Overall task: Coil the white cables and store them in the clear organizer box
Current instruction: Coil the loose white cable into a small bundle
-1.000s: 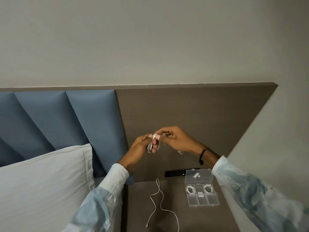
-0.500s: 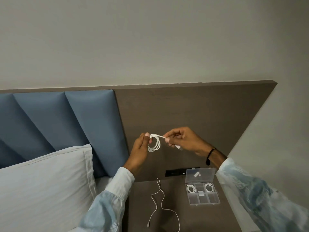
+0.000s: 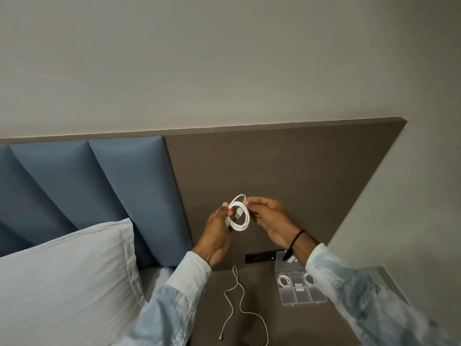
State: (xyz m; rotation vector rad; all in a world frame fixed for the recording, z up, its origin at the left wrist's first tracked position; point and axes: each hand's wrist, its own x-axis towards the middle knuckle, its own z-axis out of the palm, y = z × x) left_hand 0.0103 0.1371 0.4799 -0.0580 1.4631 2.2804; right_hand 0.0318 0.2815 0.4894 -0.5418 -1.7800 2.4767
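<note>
White cable coil (image 3: 240, 214), several loops, held up at centre of frame, in front of brown headboard panel (image 3: 287, 176). USB plug end tucked inside the ring, near its left side. Left hand (image 3: 217, 227) closed on the coil's left edge, thumb and fingers pinching the loops together. Right hand (image 3: 270, 221) pinching the coil's upper right, fingertips (image 3: 245, 202) on the strand at the top of the ring; remaining fingers loosely curled. Black band (image 3: 297, 236) on right wrist. Pale patterned sleeves on both arms, running in from lower frame.

Below, at lower centre: second white cable (image 3: 237, 293), uncoiled, lying in loose curves on brown bedside surface (image 3: 262, 308), one connector end near bottom edge of frame. Well apart from the hands.

Lower right of centre: clear organizer box (image 3: 300, 299) on same surface, lid raised at the back, partly hidden by right forearm. Small coiled white cable (image 3: 283, 280) in upper-left compartment; another coil in upper-right compartment, partly hidden by sleeve. Lower row of compartments: contents too faint to tell.

Lower left: white pillow (image 3: 64, 278). Upper left of that: blue padded panels (image 3: 87, 176). Black strip (image 3: 259, 258) at foot of headboard, between the forearms.
</note>
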